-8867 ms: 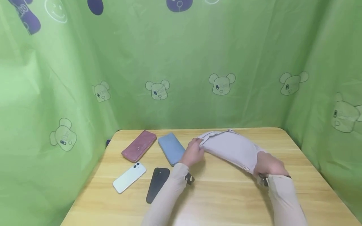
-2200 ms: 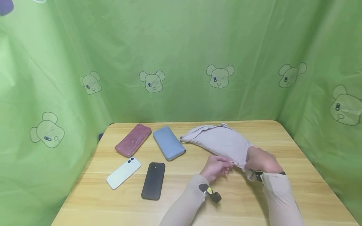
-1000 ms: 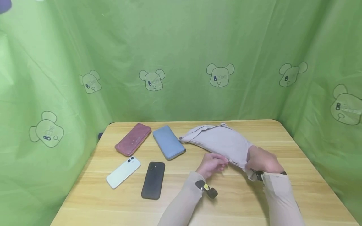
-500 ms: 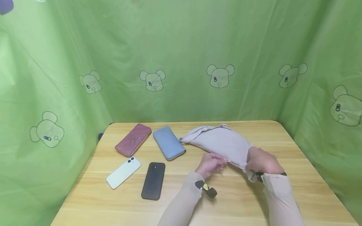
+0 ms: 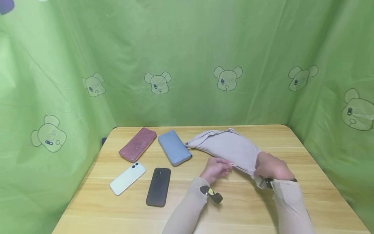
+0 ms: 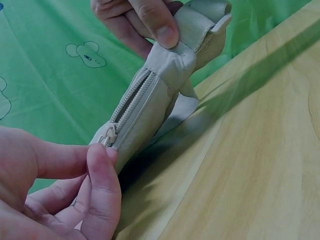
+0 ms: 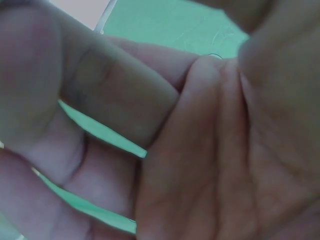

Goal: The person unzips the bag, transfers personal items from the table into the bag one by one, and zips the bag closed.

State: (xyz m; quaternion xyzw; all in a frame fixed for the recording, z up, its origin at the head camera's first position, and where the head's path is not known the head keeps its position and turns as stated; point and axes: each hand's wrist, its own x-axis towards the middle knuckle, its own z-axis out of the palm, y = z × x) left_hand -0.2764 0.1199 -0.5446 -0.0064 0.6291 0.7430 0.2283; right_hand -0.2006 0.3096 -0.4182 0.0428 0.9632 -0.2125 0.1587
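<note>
A pale grey waist bag point(image 5: 230, 148) lies at the back right of the table. My left hand point(image 5: 216, 169) pinches the zipper pull point(image 6: 108, 135) on its near edge between thumb and forefinger. In the left wrist view the zipper point(image 6: 132, 100) gapes between the slider and the bag's strap end; what lies inside is hidden. The right hand point(image 5: 273, 167) grips the bag's right end, thumb pressed on the fabric beside the webbing strap point(image 6: 200, 25). Curled fingers and palm fill the right wrist view, so the bag is barely visible there.
On the table's left half lie a dark pink wallet point(image 5: 138, 145), a blue wallet point(image 5: 174, 148), a white phone point(image 5: 127, 179) and a black phone point(image 5: 158, 187). A green curtain point(image 5: 187, 97) with bear prints surrounds the wooden table point(image 5: 242, 211).
My left hand went from the bag's left end to the zipper pull near the right end, then drew it slightly leftward, opening the zipper. The right hand keeps its grip.
</note>
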